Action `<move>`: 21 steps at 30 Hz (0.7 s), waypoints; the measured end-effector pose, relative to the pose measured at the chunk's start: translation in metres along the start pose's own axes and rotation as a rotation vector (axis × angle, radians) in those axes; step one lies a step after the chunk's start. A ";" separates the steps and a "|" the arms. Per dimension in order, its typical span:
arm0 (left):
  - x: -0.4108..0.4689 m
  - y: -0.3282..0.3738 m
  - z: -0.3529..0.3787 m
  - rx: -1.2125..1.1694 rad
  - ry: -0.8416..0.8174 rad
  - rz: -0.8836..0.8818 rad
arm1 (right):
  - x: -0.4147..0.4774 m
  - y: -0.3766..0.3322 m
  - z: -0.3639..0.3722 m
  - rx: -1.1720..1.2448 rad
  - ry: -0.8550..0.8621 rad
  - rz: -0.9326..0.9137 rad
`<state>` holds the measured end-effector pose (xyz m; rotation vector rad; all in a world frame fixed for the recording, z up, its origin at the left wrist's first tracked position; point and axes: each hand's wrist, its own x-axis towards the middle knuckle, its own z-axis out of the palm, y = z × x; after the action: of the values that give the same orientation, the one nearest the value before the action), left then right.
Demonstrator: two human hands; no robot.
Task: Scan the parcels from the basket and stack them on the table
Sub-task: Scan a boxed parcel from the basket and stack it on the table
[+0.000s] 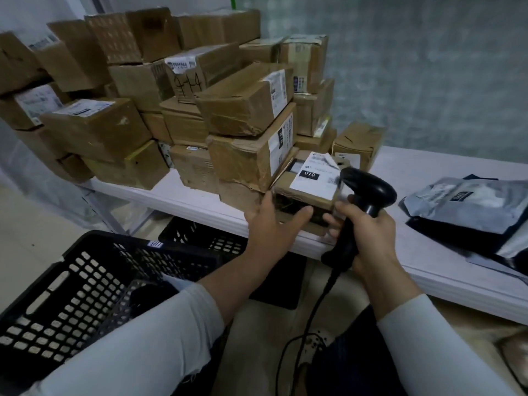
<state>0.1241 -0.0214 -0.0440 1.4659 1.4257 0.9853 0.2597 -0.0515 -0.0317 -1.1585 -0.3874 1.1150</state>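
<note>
A small cardboard parcel (307,192) with a white label marked 010 lies on the white table (183,195), at the foot of a tall stack of cardboard parcels (245,110). My left hand (271,221) is spread in front of this parcel's near side, fingers straight, at or just short of the cardboard. My right hand (368,238) grips the handle of a black barcode scanner (363,207), whose head sits beside the parcel's right end. The black plastic basket (85,284) stands low at the left, partly hidden by my left sleeve.
Grey plastic mailer bags (471,207) lie on the table to the right. A second black crate (205,238) sits under the table edge. The scanner's cable (311,315) hangs down towards the floor. A single box (357,144) stands right of the stack.
</note>
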 end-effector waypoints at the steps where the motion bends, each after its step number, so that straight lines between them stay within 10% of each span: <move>1: 0.000 -0.002 0.001 -0.004 -0.002 0.020 | 0.002 0.003 0.001 -0.002 0.015 0.004; 7: -0.005 -0.003 -0.004 -0.135 -0.164 -0.037 | -0.030 0.023 0.001 -0.106 0.052 -0.064; 12: -0.028 -0.050 -0.052 -0.076 -0.112 -0.075 | -0.081 0.048 0.017 -0.307 -0.293 0.002; 21: -0.055 -0.217 -0.219 0.121 0.276 -0.579 | -0.095 0.137 0.098 -0.579 -0.685 0.421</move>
<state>-0.1571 -0.0670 -0.1745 0.9219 1.9898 0.7541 0.0764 -0.0835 -0.0844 -1.3653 -1.0848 1.8478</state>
